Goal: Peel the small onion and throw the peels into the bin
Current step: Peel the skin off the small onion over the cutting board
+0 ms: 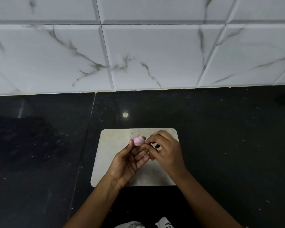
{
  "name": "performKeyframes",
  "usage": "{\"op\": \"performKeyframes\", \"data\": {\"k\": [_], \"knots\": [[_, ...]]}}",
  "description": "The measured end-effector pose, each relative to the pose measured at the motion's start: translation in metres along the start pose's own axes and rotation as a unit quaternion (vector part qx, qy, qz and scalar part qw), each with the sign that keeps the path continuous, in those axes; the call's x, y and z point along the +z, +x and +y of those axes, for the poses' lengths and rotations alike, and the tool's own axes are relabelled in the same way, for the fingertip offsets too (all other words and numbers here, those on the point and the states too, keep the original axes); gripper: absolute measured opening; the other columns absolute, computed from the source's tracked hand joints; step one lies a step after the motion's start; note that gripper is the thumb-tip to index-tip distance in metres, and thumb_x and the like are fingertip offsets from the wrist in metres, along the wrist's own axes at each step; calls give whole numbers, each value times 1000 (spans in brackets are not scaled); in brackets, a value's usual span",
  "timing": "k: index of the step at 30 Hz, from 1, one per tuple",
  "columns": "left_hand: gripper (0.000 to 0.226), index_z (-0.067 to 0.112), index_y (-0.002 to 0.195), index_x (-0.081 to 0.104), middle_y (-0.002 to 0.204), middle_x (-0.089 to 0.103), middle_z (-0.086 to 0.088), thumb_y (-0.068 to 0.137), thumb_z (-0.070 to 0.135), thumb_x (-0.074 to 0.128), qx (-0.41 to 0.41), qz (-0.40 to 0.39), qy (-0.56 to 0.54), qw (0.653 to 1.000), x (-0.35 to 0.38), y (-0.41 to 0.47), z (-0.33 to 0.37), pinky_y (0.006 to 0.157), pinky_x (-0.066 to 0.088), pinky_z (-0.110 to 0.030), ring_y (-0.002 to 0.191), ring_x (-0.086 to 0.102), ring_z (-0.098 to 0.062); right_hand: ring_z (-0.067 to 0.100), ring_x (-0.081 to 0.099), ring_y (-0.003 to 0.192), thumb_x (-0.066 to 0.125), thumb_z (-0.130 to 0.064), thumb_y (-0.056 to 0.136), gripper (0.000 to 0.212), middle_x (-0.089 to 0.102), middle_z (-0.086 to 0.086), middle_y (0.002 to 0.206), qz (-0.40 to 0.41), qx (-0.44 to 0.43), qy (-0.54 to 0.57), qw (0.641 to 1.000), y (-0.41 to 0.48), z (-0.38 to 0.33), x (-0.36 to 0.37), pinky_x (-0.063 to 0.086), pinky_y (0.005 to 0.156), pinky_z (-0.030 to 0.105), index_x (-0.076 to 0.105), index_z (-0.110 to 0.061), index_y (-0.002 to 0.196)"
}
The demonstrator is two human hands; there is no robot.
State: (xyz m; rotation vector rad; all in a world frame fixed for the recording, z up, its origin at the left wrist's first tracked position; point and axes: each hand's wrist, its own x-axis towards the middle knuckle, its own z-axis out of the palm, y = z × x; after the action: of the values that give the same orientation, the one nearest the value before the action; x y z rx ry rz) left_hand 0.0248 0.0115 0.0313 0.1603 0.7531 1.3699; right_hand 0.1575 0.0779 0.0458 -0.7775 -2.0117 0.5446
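Onion [139,141] sits pinched between thumb and fingertips of left hand [128,163], above the far half of the board [112,145], dry tip pointing toward the wall [155,55]. Right hand [166,150] is just right of it, thumb and forefinger pinching its right flank; likely tugging skin.

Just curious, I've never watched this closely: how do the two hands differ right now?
The left hand faces palm up, holding the small onion between thumb and fingertips; the right hand shows its back, fingertips pinched at the onion's side. Both are above the pale board.
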Motion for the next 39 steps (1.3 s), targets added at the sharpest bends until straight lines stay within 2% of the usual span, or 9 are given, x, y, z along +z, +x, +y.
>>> {"op": "performKeyframes", "data": {"k": [3, 5, 8, 12, 19, 25, 31, 34, 39], "knots": [[45, 7, 108, 69, 107, 71, -14, 76, 39, 65, -4, 11, 8, 1000, 4, -2, 1, 71, 60, -31, 84, 72, -20, 4, 55, 81, 65, -32, 80, 17, 60, -4, 86, -31, 23, 16, 999, 4, 2, -5, 51, 59, 21, 65, -17, 86], [52, 9, 107, 71, 114, 69, -14, 67, 39, 79, 12, 2, 34, 999, 4, -2, 1, 74, 60, -32, 89, 71, -20, 3, 55, 87, 65, -33, 79, 20, 60, -6, 92, -57, 22, 17, 998, 6, 2, -5, 50, 62, 16, 65, -21, 95], [64, 15, 105, 71, 105, 71, -10, 49, 37, 91, 63, 7, 83, 995, 4, -1, 2, 73, 60, -31, 89, 71, -20, 3, 55, 90, 66, -33, 79, 25, 59, -9, 95, -74, 24, 24, 997, 6, 0, -3, 50, 67, 16, 64, -24, 102], [35, 16, 105, 68, 99, 73, -8, 70, 11, 68, 127, 41, 128, 983, 9, -3, 7, 65, 57, -25, 85, 72, -21, 4, 60, 87, 72, -21, 79, 24, 58, -14, 94, -97, 63, 99, 988, 8, -5, -8, 54, 64, 21, 66, -20, 102], [33, 17, 100, 69, 98, 72, -6, 79, -5, 57, 175, 64, 176, 967, 14, -7, 9, 63, 56, -23, 81, 72, -17, 5, 60, 87, 60, -22, 85, 19, 59, -4, 99, -160, 6, 75, 984, 20, -11, -17, 55, 69, 21, 66, -19, 102], [35, 23, 87, 77, 94, 71, -7, 71, -3, 60, 183, 63, 158, 968, 13, -8, 10, 60, 55, -22, 77, 72, -16, 7, 60, 87, 54, -29, 85, 22, 62, -2, 95, -157, -11, 58, 986, 20, -15, -14, 55, 69, 25, 66, -17, 98], [34, 25, 89, 77, 103, 70, -9, 72, 0, 62, 187, 63, 163, 967, 12, -7, 10, 65, 56, -25, 85, 71, -19, 5, 59, 84, 64, -18, 83, 11, 57, -7, 94, -172, 13, 84, 981, 24, -16, -16, 55, 68, 20, 62, -17, 94], [34, 27, 87, 78, 94, 74, -3, 70, -2, 69, 192, 57, 177, 963, 13, -7, 11, 63, 55, -22, 82, 72, -16, 4, 58, 86, 56, -27, 85, 18, 57, -6, 98, -186, -2, 62, 981, 26, -17, -16, 53, 67, 20, 63, -18, 99], [35, 28, 88, 77, 93, 75, 0, 66, 4, 64, 193, 54, 191, 961, 12, -8, 14, 64, 54, -21, 83, 71, -16, 6, 59, 83, 54, -30, 83, 19, 56, -5, 96, -186, 4, 57, 981, 25, -15, -14, 55, 65, 28, 61, -14, 90]]}}
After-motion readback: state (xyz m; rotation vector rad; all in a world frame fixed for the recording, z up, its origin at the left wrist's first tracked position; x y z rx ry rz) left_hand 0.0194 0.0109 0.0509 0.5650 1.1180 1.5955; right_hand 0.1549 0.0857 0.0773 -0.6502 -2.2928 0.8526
